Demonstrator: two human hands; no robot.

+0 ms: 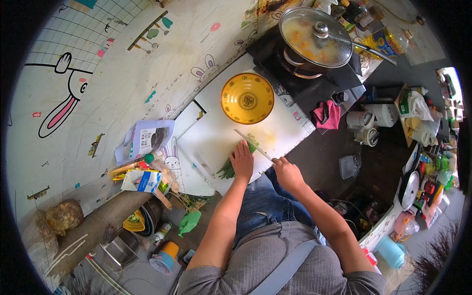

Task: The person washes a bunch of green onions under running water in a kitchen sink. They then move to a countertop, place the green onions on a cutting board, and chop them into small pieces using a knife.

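Observation:
On the white counter before me lies a bunch of green scallions or similar stalks (pixel 228 169), pressed down under my left hand (pixel 242 159). My right hand (pixel 288 173) grips the handle of a kitchen knife (pixel 255 145), its blade lying across the stalks' upper end, just beyond my left fingers. Small chopped green pieces (pixel 253 138) are scattered by the blade. Above them stands a yellow patterned bowl (pixel 247 99) with nothing in it. The handle of the knife is mostly hidden by my right fingers.
A lidded pan (pixel 315 38) with soup-like food sits on the black stove (pixel 274 72) at the upper right, its long handle pointing right. A pink cloth (pixel 327 115) hangs at the stove counter's edge. Packets (pixel 142 180) and a wooden-handled item crowd the left side.

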